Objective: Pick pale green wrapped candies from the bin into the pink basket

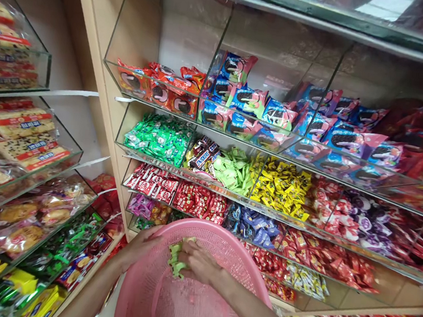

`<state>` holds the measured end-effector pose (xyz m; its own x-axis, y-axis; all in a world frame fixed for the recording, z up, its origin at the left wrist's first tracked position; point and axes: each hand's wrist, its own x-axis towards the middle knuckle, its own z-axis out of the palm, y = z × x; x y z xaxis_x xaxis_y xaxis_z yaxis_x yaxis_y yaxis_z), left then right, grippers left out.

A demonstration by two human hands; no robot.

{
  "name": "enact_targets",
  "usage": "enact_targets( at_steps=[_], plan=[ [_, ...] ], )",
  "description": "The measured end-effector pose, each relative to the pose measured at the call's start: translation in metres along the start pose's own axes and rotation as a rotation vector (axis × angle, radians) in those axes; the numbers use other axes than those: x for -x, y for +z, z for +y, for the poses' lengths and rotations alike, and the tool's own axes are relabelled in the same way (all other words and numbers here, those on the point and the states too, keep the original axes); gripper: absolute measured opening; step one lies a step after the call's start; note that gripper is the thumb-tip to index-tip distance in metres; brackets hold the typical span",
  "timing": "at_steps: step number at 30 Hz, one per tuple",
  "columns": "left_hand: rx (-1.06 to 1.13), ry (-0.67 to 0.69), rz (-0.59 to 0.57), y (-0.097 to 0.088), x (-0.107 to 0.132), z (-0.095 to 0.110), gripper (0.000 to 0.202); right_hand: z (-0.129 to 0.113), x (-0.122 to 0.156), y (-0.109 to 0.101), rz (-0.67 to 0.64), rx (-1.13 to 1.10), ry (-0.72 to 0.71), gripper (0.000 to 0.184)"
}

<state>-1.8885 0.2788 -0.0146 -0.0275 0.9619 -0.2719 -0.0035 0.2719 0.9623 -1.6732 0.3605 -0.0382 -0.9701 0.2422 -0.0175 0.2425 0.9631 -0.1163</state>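
Note:
A pink plastic mesh basket (192,313) is in front of me at the bottom of the head view. My left hand (142,248) is at its left rim, fingers bent against the edge; the fingertips are partly hidden. Inside the basket, my right hand (200,264) has its fingers curled over several light-green wrapped candies (176,262), which stick out on its left side. Behind the basket, a shelf bin holds similar light-green candies (235,169), beside Snickers bars (204,155) and yellow-wrapped candies (283,188).
Clear-fronted shelf bins rise ahead, holding green packets (159,139), red packets (200,202) and blue cookie packs (247,98). On the left, angled shelves carry packaged pastries (22,212) and cracker packs (26,125). A wooden upright (105,83) separates the two sides.

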Motion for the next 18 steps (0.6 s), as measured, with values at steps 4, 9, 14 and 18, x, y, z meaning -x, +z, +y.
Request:
enact_targets(
  at_steps=[4, 9, 14, 18],
  plan=[
    [0.013, -0.004, 0.01, 0.0017, 0.0016, 0.0033, 0.066, -0.0004, -0.0016, 0.0025, 0.017, -0.078, -0.034, 0.027],
    [0.03, -0.003, -0.023, 0.0025, 0.0026, 0.0046, 0.064, -0.0005, -0.002, 0.0074, 0.023, -0.12, -0.035, 0.026],
    [0.042, 0.005, -0.058, 0.0017, 0.0035, 0.0018, 0.061, 0.0003, 0.0013, 0.0073, 0.022, -0.101, 0.002, 0.023],
    [0.035, 0.008, -0.043, 0.0011, 0.0041, 0.0007, 0.06, 0.0031, 0.005, 0.0032, 0.037, -0.102, 0.036, 0.021]
  ],
)
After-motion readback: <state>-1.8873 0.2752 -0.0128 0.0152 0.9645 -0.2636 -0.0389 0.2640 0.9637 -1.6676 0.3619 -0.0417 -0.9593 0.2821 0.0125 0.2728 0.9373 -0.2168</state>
